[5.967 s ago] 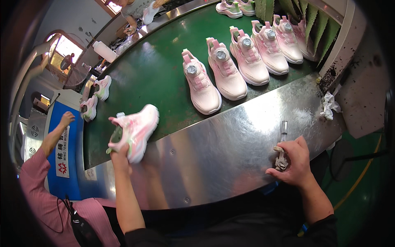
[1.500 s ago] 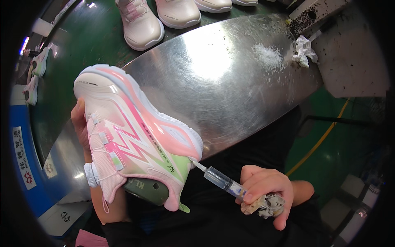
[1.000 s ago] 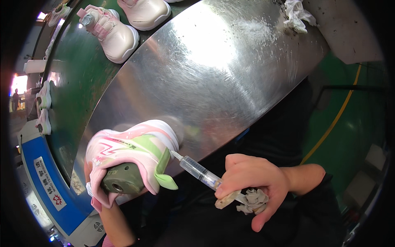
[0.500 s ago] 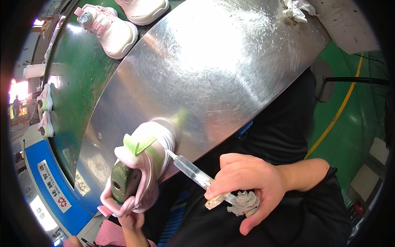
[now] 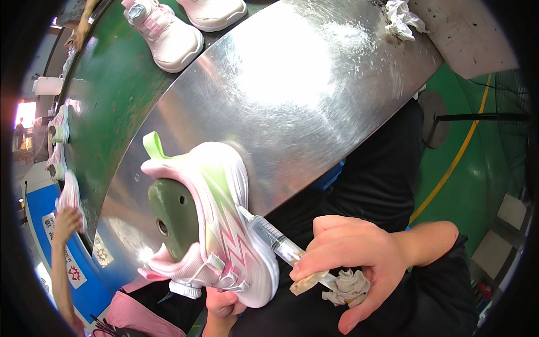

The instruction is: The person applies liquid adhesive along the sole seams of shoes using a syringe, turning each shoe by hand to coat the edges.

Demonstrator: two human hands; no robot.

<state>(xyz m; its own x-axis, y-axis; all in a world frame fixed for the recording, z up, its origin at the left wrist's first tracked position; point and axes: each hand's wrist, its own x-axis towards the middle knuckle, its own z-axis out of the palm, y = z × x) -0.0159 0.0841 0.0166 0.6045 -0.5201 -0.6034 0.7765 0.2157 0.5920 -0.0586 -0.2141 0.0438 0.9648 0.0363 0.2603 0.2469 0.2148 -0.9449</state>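
A white, pink and green sneaker [image 5: 216, 160] is tilted over the near edge of the metal table, with a dark green shoe last [image 5: 174, 219] filling its opening. My left hand [image 5: 223, 303] grips it from below, near the dial and toe end; part of that hand is hidden under the shoe. Between its fingers my right hand [image 5: 359, 253] holds a clear syringe [image 5: 276, 238]. The syringe's tip meets the sneaker's side where upper and white sole join. Around the plunger end sits a crumpled greyish wad [image 5: 348, 289].
The curved metal table [image 5: 185, 121] borders a green conveyor belt [image 5: 120, 73]. Two pale pink shoes [image 5: 174, 48] stand at the far side. More shoes [image 5: 58, 126] line the left, where a co-worker's hand [image 5: 67, 223] touches one. Crumpled white paper [image 5: 400, 21] lies far right.
My left hand has turned the sneaker, bringing its side and dial into view. The syringe has shifted slightly right and down along the sole seam. A co-worker's arm has appeared at left.
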